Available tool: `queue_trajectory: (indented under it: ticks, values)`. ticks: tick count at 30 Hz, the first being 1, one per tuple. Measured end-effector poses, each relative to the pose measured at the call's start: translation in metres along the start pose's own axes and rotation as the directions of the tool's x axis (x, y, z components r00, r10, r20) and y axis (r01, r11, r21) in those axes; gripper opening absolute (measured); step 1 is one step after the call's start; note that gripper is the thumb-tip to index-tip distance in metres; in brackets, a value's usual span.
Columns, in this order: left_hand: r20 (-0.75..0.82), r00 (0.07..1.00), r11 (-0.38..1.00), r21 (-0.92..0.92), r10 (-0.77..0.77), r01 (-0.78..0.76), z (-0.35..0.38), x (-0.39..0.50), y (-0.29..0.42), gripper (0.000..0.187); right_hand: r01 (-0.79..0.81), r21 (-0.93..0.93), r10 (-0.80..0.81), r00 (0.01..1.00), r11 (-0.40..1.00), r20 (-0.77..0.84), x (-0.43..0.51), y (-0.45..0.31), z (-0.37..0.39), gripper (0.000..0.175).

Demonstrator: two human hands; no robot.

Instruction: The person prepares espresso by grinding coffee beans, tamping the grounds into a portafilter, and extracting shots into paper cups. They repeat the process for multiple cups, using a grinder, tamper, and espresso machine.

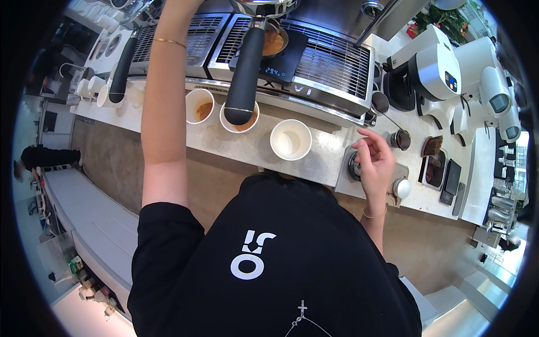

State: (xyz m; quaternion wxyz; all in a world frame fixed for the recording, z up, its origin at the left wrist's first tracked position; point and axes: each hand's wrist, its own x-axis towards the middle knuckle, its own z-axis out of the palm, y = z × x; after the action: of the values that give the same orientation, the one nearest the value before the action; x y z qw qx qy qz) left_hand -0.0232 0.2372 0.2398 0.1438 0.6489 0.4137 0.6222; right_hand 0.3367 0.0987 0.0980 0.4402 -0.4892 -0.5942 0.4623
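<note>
My left forearm reaches up past the top edge of the picture, so my left hand is out of view. Loosely curled and holding nothing, my right hand (374, 158) hovers over a grey tamping mat (345, 179) and partly hides a round black tool (354, 165). To its left a white paper cup (290, 140) stands on the counter. Coffee shows in a second paper cup (201, 107) and in a third cup (229, 124). A portafilter (244, 76) sits in the espresso machine, its black handle over the third cup. Behind it, a small metal cup of coffee (276, 42) rests on a lit black scale (282, 69).
Metal drip trays (332, 63) run along the machine; another portafilter handle (122, 67) juts out at left. White grinders (438, 67), a brush (432, 145), a silver-topped tool (401, 188) and an inset metal bin (433, 168) are at right. A person (46, 156) stands far left.
</note>
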Motion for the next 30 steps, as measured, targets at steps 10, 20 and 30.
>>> queue_trajectory:
  ticks: [10, 20, 30]
  values:
    - [-0.250, 0.968, 0.887, 0.452, 0.029, 0.090, 0.000, -0.088, -0.013, 0.025, -0.229, 0.094, 0.185, 0.923, 0.969, 0.336, 0.057, 0.000, 0.064, 0.026]
    - [-0.039, 0.932, 0.830, 0.443, -0.360, 0.339, 0.023, -0.173, -0.015, 0.023, -0.564, 0.277, 0.395, 0.782, 0.778, 0.483, 0.095, 0.007, 0.123, 0.043]
    - [-0.078, 0.913, 0.843, 0.359, -0.401, 0.401, 0.025, -0.162, -0.024, 0.027, -0.456, 0.472, 0.424, 0.888, 0.754, 0.179, 0.069, 0.020, 0.089, 0.041]
